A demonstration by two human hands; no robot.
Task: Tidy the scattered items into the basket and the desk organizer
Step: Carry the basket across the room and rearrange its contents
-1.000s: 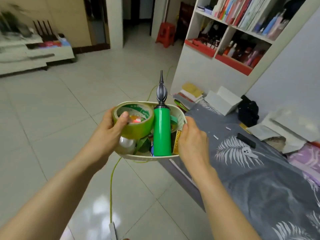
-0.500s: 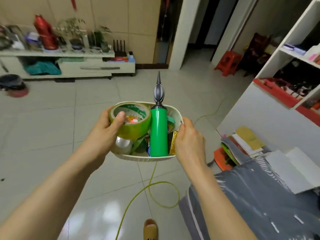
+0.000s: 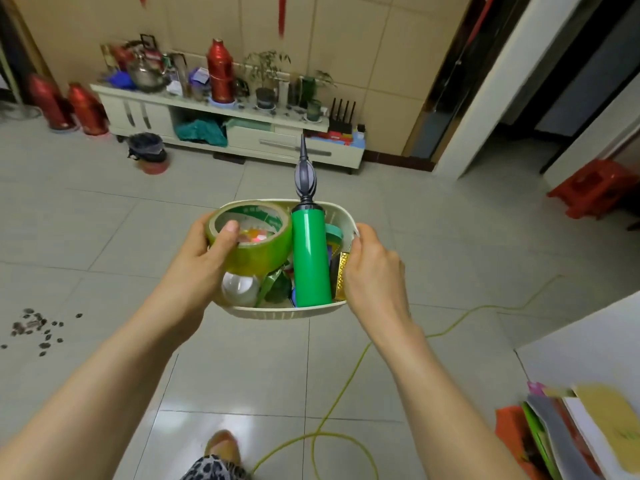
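1. Basket [image 3: 287, 311], cream plastic, is held in mid-air above the tiled floor [image 3: 104, 237], carried level between both hands.
2. Left hand [image 3: 204, 258] is curled on the left rim, thumb hooked into the green tape roll [image 3: 251, 242], apparently pinning it in place.
3. Right hand [image 3: 372, 268] is wrapped round the right rim for balance.
4. Green pump [image 3: 310, 258] is propped upright inside, nozzle protruding; a white bulb [image 3: 240, 289] lies beneath the tape.
5. A yellow cord [image 3: 332, 407] trails on the floor below: possible trip hazard.

Yellow cable [image 3: 349, 379] on tiled floor [image 3: 104, 220], low cabinet [image 3: 242, 129] beyond.
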